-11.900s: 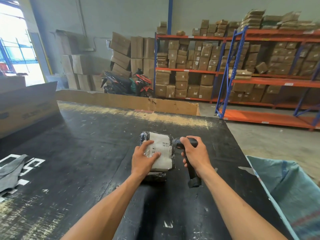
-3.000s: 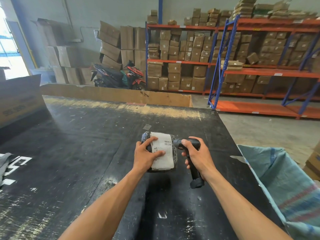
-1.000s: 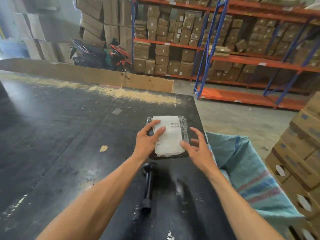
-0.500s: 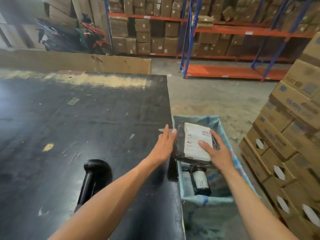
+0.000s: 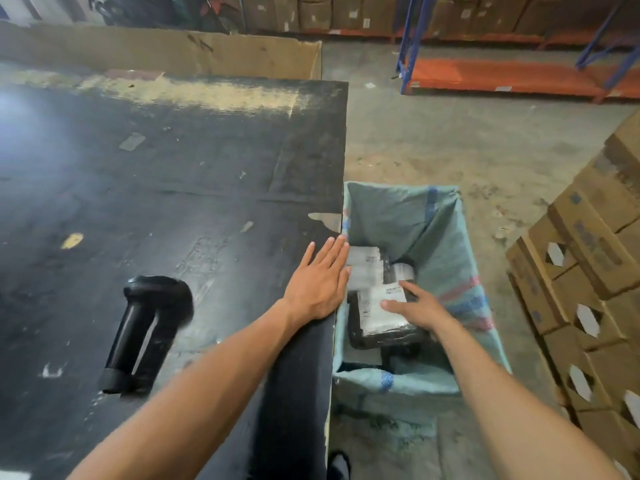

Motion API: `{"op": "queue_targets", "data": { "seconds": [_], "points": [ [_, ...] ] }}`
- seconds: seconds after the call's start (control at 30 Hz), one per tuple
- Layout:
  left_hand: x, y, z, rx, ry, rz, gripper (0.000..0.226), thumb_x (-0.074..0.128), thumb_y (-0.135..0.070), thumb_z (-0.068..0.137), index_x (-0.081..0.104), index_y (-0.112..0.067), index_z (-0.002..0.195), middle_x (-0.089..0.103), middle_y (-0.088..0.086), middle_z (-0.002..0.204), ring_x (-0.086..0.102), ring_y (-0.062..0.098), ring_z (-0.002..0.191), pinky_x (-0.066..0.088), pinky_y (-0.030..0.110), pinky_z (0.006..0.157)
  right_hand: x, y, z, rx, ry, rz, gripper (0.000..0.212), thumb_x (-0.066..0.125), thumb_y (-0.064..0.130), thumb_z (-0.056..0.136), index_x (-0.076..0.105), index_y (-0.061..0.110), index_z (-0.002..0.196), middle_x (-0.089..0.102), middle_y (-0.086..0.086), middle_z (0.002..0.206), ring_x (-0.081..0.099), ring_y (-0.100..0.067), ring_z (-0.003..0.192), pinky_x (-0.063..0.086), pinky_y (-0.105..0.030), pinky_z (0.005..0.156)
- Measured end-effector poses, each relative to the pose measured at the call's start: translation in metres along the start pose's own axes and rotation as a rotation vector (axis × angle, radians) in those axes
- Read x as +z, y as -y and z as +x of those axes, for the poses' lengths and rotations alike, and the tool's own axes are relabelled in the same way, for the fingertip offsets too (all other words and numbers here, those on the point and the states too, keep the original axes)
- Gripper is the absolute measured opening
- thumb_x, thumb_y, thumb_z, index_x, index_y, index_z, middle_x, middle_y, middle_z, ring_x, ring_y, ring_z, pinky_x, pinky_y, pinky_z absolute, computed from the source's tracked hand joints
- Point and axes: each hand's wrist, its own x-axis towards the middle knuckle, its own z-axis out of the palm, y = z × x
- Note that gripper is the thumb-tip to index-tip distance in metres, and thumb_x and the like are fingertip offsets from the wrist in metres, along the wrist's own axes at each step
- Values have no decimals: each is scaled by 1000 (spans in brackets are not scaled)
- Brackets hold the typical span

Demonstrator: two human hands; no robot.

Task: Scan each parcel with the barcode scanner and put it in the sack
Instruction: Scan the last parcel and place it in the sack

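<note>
The black-wrapped parcel (image 5: 379, 329) with a white label lies inside the green woven sack (image 5: 398, 381), on top of other wrapped parcels (image 5: 367, 263). My right hand (image 5: 419, 308) reaches into the sack and rests on the parcel's label with its fingers spread, not gripping. Flat on the black table (image 5: 173, 168), at its right edge beside the sack, lies my left hand (image 5: 320, 282), holding nothing. The black barcode scanner (image 5: 145, 327) lies on the table to the left of my left forearm, apart from both hands.
The sack hangs against the table's right edge. Stacked cardboard boxes (image 5: 588, 254) stand close on the sack's right. A cardboard sheet (image 5: 173, 50) lines the table's far edge. Orange and blue shelving (image 5: 502, 74) stands across the concrete floor.
The parcel has gone from above the sack's mouth down into the sack, and my right hand went down with it. My left hand came off the parcel onto the table edge.
</note>
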Motion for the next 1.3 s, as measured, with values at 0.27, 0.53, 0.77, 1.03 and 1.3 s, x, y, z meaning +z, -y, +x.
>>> {"op": "queue_targets", "data": {
  "seconds": [0.27, 0.53, 0.77, 1.03, 1.3],
  "points": [
    [2, -1, -2, -17, -15, -4, 57, 13, -36, 109, 6, -15, 162, 1, -3, 170, -4, 13, 156, -5, 42, 127, 40, -22, 46, 75, 32, 5, 97, 94, 41, 75, 44, 32, 158, 43, -10, 163, 44, -29, 148, 38, -48, 122],
    [8, 0, 0, -16, -40, 49, 59, 15, -36, 108, 12, -13, 162, 7, 1, 170, 2, 16, 157, 1, 46, 127, 75, -50, 57, 51, 9, -173, 87, 64, 57, 98, 16, 36, 168, 38, -8, 168, 40, -35, 151, 33, -42, 123],
    [9, 0, 0, -13, -52, 63, 59, 17, -36, 108, 15, -12, 162, 8, 3, 170, 3, 18, 157, 2, 47, 127, 90, -69, 71, 84, 97, -420, 87, 49, 55, 105, -20, 53, 158, 6, -16, 176, 15, -40, 160, 19, -56, 128],
    [7, -2, -1, -13, -46, 61, 59, 21, -35, 108, 17, -12, 161, 10, 3, 169, 5, 18, 157, 5, 48, 127, 93, -59, 67, 115, 60, -925, 76, 19, 60, 109, -30, 33, 160, -51, -17, 156, -41, -40, 149, -23, -56, 122],
    [6, 0, -1, -11, -18, 66, 59, 19, -35, 108, 12, -14, 162, 6, 2, 170, 0, 17, 157, 0, 46, 127, 86, -54, 68, 85, 216, -958, 77, 19, 53, 111, -34, 22, 158, -50, -6, 154, -32, -32, 154, -14, -52, 128]
  ]
}}
